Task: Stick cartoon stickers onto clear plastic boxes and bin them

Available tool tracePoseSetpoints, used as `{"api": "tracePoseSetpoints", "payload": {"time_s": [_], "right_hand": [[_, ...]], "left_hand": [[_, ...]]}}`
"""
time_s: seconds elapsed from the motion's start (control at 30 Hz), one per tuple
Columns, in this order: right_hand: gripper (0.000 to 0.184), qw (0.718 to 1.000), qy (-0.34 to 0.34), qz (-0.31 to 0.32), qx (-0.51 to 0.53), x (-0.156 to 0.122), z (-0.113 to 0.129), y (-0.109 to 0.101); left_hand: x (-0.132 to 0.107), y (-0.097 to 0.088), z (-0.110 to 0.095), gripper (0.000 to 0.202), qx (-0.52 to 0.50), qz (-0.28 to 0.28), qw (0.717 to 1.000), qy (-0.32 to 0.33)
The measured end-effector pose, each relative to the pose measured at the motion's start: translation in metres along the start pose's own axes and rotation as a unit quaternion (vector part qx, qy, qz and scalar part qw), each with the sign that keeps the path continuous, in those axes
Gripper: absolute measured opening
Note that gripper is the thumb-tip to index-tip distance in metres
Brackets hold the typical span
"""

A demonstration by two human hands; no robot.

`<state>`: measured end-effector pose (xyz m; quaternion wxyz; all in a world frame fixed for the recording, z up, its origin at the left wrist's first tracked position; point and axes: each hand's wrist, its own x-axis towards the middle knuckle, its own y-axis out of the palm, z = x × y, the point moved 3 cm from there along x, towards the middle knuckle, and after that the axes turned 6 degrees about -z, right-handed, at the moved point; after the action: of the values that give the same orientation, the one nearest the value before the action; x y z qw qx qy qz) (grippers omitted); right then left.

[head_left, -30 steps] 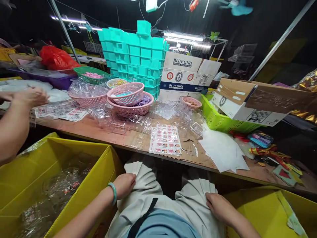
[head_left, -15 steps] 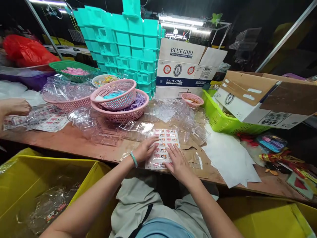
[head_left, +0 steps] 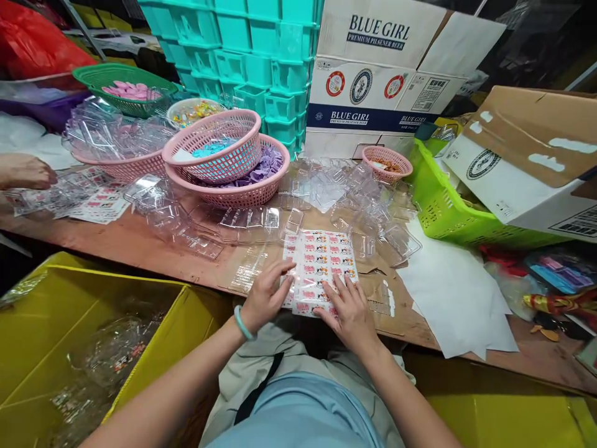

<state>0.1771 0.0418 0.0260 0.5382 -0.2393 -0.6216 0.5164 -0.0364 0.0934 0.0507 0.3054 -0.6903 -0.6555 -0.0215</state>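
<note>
Printed sticker sheets (head_left: 321, 252) with rows of small pink and cat-like pictures lie on the table's front edge in front of me. One sheet overlaps another, whose left strip shows. My left hand (head_left: 267, 297) is at the lower left edge of the sheets, fingers stretched out and thumb apart, fingertips at the sheet. My right hand (head_left: 349, 311) rests with spread fingers on the lower right part of the top sheet. Clear plastic blister shells (head_left: 252, 224) lie just behind the sheets, and brown cardboard (head_left: 389, 270) lies beneath and around them.
Pink baskets (head_left: 224, 196) hold purple and blue pieces. A green basket (head_left: 448, 205) carries a tilted carton (head_left: 517, 168); white paper (head_left: 452, 292) lies before it. Teal crates (head_left: 242, 68) stand behind. Yellow bins (head_left: 93, 277) flank my legs. Another person's hand (head_left: 25, 171) is at left.
The view has tipped down and moved closer. My left hand has drawn back slightly from over the sheets to their edge. My right hand stays on the top sheet.
</note>
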Motion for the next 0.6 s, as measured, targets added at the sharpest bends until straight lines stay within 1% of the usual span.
{"api": "tracePoseSetpoints", "payload": {"time_s": [0.03,0.1,0.17,0.23,0.33,0.37,0.4,0.43,0.5,0.53,0.6], "right_hand": [[0.047,1.0,0.001,-0.011,0.003,0.005,0.0,0.001],[0.032,0.999,-0.008,-0.034,0.013,0.016,0.0,0.003],[0.021,0.997,-0.029,-0.067,0.035,0.024,0.0,0.0],[0.021,0.991,-0.054,-0.105,0.062,0.027,0.0,-0.006],[0.03,0.981,-0.091,-0.149,0.087,0.022,-0.002,-0.016],[0.033,0.978,-0.104,-0.159,0.092,0.019,-0.004,-0.019],[0.036,0.974,-0.117,-0.165,0.097,0.015,-0.005,-0.02],[0.038,0.972,-0.128,-0.168,0.103,0.011,-0.006,-0.021],[0.04,0.97,-0.128,-0.166,0.122,0.004,-0.006,-0.022],[0.041,0.97,-0.115,-0.164,0.138,0.002,-0.006,-0.022],[0.041,0.967,-0.067,-0.165,0.183,0.0,-0.002,-0.023]], "left_hand": [[-0.012,-0.002,-0.004,0.026,-0.01,-0.009,1.0,-0.026],[-0.03,-0.003,-0.01,0.025,-0.058,-0.017,0.992,-0.108],[-0.04,0.0,-0.014,0.027,-0.128,-0.027,0.969,-0.211],[-0.041,0.005,-0.019,0.032,-0.212,-0.033,0.928,-0.306],[-0.033,0.017,-0.028,0.04,-0.342,-0.006,0.847,-0.408],[-0.03,0.022,-0.03,0.04,-0.376,0.009,0.82,-0.431],[-0.028,0.026,-0.031,0.038,-0.399,0.02,0.8,-0.447],[-0.026,0.03,-0.031,0.036,-0.411,0.025,0.788,-0.458],[-0.026,0.037,-0.03,0.032,-0.413,0.025,0.782,-0.466],[-0.026,0.04,-0.029,0.031,-0.41,0.025,0.784,-0.466],[-0.028,0.045,-0.029,0.031,-0.405,0.026,0.788,-0.464]]}}
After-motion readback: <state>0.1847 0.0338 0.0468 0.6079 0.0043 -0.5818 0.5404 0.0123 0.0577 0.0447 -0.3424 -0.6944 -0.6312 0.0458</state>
